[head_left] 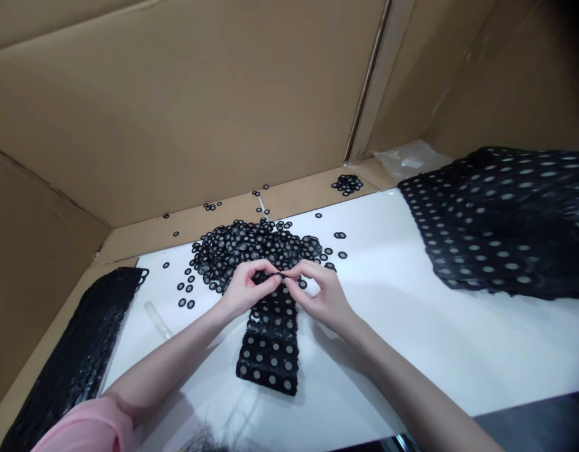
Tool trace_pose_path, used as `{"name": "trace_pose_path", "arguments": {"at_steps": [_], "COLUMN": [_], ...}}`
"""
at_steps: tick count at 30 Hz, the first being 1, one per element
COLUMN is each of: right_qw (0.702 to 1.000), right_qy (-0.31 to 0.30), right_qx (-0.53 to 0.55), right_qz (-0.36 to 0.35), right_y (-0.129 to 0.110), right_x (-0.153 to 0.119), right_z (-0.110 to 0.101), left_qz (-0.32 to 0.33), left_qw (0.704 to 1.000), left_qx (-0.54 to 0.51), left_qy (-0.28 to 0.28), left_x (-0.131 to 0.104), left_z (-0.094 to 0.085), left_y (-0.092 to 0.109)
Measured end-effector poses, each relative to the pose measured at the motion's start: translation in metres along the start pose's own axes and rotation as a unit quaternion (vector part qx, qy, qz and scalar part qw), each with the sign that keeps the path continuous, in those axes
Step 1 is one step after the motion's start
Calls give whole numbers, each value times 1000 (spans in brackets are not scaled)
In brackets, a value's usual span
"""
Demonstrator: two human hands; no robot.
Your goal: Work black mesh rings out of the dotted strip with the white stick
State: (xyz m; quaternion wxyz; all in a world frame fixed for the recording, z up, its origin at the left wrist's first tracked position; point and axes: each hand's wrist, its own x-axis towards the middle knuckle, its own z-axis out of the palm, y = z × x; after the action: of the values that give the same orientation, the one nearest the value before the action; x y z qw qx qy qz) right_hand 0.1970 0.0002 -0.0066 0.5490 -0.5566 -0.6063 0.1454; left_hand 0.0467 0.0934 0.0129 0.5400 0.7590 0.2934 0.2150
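Note:
A black sheet strip with rows of grey dots (270,361) hangs down toward me on the white table, its upper end between my hands. My left hand (248,285) pinches the strip's top edge between thumb and forefinger. My right hand (320,292) pinches at the same edge, its fingertips almost touching those of my left hand. What lies exactly between the fingertips is too small to make out. Just behind my hands is a large pile of black rings with grey centres (237,245), partly hidden by my fingers.
A wide black dotted sheet (500,232) lies at the right, near a clear plastic bag (411,160). Another black sheet (77,339) and a clear tube (157,320) are at the left. Cardboard walls (199,113) surround the white table (387,326). A small ring cluster (347,184) sits behind.

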Motion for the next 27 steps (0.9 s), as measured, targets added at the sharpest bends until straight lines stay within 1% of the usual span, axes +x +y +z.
{"name": "trace_pose_path", "arguments": {"at_steps": [2,5,9,12,14,17,22,27], "right_qw": [1000,997,988,972,961,953,953,953], "right_qy": [-1,-12,-44,-69,-73,-50,-9,9], "right_qx": [-24,-69,-119,-175,-209,-241,-249,-258], "right_qz": [0,-24,-89,-139,-163,-177,-173,-160], "right_y": [0,1,5,8,8,7,7,8], "right_x": [2,3,4,4,4,4,3,1], "right_z": [-1,-4,-8,-9,-9,-9,-6,0], "left_qz": [2,7,30,43,44,24,-13,-11], "left_qw": [1000,997,988,980,976,974,976,969], "left_qx": [30,71,152,195,211,219,208,234], "left_qy": [1,-9,-23,-28,-36,-50,-64,-73], "left_x": [-1,-2,-2,-2,-1,-1,-1,-3], "left_z": [0,-1,-2,-3,-4,-6,-9,-10], "left_y": [5,10,11,10,10,14,14,7]}}
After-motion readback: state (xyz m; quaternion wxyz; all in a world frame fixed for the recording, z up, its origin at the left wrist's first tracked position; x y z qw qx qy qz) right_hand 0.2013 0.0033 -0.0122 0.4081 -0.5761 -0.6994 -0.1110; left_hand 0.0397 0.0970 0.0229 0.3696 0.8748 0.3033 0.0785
